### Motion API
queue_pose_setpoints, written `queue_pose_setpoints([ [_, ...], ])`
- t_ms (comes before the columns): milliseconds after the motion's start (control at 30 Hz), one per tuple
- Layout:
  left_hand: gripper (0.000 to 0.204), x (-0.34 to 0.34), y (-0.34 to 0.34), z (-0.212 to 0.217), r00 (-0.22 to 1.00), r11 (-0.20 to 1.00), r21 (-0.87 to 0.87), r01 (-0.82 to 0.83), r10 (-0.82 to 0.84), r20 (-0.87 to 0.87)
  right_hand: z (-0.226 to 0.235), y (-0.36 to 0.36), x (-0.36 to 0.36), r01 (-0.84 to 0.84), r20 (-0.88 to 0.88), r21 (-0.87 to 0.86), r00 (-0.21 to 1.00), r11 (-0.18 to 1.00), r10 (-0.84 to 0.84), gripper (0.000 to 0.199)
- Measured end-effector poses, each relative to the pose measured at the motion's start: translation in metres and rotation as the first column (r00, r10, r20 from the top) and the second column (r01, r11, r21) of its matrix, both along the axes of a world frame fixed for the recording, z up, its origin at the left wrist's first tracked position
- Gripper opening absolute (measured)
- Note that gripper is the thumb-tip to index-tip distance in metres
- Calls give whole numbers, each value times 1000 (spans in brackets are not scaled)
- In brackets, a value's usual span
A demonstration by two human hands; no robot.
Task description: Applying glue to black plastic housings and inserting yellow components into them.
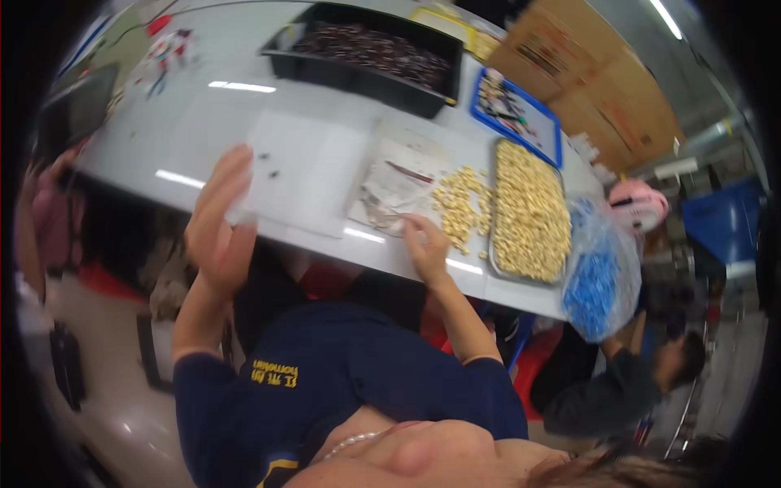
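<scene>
My left hand [221, 215] is raised over the table's near edge, smeared by motion. Its fingers look stretched out, with the thumb apart and nothing seen in them. Close to it, two small dark bits [273, 174] lie on a white sheet-like area [305, 191]. My right hand [427, 248] pinches at the near edge of a crumpled whitish sheet [399, 189] on a pale board [419, 146]. What sits between its fingertips is too small to make out. A dark red-brown strip [411, 172] lies on the sheet. Loose small yellow pieces [460, 207] are heaped beside that hand.
A metal tray [529, 275] full of yellow pieces stands to the right, with a clear bag of blue items [598, 281] beyond. A black bin [358, 88] of dark pieces and a blue tray [525, 150] sit farther back. A person [626, 390] is at lower right.
</scene>
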State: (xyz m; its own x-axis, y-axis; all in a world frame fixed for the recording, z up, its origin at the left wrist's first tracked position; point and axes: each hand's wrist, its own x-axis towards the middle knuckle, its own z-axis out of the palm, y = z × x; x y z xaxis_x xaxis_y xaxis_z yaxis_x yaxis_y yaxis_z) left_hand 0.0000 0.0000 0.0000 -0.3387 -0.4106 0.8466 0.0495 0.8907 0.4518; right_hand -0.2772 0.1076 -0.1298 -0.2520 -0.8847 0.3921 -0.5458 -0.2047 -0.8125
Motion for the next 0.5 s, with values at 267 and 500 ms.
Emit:
queue_pose_setpoints([
  [267,54,-25,-69,-126,587,824,32,-566,375,718,3,9,-9,40,-40,-29,998,999,-41,14],
  [500,52,-38,-82,-141,306,752,-188,-632,465,831,12,16,-41,172,-81,-47,981,984,-175,12],
])
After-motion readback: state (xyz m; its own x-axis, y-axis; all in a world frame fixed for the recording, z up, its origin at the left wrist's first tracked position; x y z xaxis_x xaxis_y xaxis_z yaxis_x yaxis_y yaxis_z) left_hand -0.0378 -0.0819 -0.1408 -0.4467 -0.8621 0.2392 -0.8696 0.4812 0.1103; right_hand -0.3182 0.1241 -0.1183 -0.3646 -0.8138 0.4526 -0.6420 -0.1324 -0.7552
